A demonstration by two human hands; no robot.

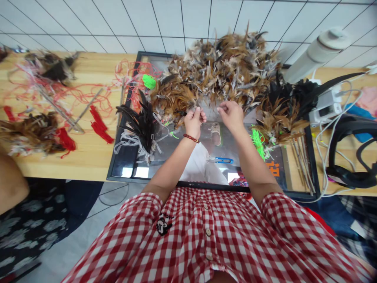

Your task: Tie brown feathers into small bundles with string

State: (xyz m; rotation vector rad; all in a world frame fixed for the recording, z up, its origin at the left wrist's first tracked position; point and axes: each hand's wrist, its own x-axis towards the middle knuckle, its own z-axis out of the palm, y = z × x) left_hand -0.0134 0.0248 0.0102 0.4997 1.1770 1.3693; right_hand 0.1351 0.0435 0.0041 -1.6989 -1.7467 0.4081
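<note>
My left hand [194, 121], with a beaded bracelet [191, 138] at its wrist, is closed in a pinch at the front of the brown feathers [173, 98]. What it pinches blends with the plumes behind, so I cannot make it out. A short gap to the right, my right hand [232, 114] has thumb and forefinger together; anything between them is too small to name. Beyond both hands rises a large heap of brown and grey feathers [226, 59]. Blue thread snips [224, 160] lie on the glassy black-framed panel [165, 165] between my forearms.
Black feathers [144, 125] with pale ties lie left, near green yarn [149, 81]. More green yarn [257, 143], brown feathers [282, 120] and thin sticks [303, 165] lie right. A white bottle [316, 55], cables and a black headset-like frame [335, 157] stand farther right. Red yarn [100, 125] lies left.
</note>
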